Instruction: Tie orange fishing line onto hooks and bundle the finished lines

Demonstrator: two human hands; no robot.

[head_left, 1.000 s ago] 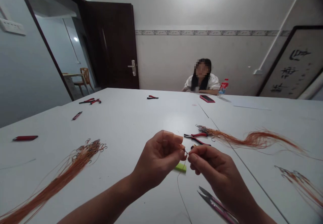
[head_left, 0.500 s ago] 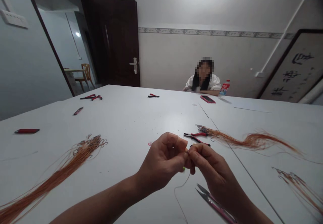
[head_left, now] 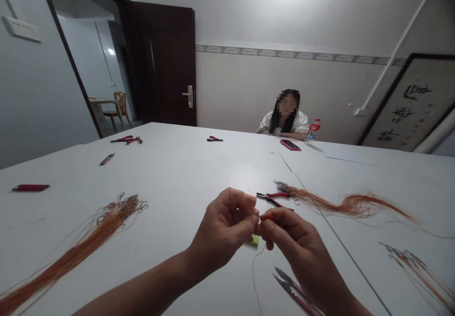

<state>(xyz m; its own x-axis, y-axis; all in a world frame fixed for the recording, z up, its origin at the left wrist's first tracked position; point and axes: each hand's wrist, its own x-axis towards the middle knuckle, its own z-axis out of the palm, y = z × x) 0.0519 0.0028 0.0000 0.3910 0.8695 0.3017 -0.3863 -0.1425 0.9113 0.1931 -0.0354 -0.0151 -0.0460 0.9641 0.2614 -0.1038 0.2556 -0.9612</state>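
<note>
My left hand [head_left: 225, 228] is closed in a pinch. A small dark metal piece, apparently a fishing hook [head_left: 259, 216], shows between its fingertips and those of my right hand [head_left: 293, 235]. My right hand is also pinched, its tips meeting the left ones. A thin pale line [head_left: 253, 268] hangs from the fingers down to the table. Behind the hands lies a lime-green object [head_left: 253, 241], mostly hidden. Thread snips [head_left: 296, 291] rest below my right wrist, blades pointing away from me. Red-handled pliers [head_left: 273, 196] lie just beyond the fingers.
Bundles of hooks on orange line lie at left [head_left: 88, 240], right [head_left: 341, 206] and lower right [head_left: 408, 259] on the white table [head_left: 170, 268]. Farther off are more pliers [head_left: 215, 139], a red tool [head_left: 31, 188], a phone [head_left: 290, 144] and a bottle [head_left: 313, 131]. A person [head_left: 284, 121] sits opposite.
The camera view has shifted slightly. My hands stay pinched together, with the small metal piece showing more between the fingertips. More of the lime-green object is visible.
</note>
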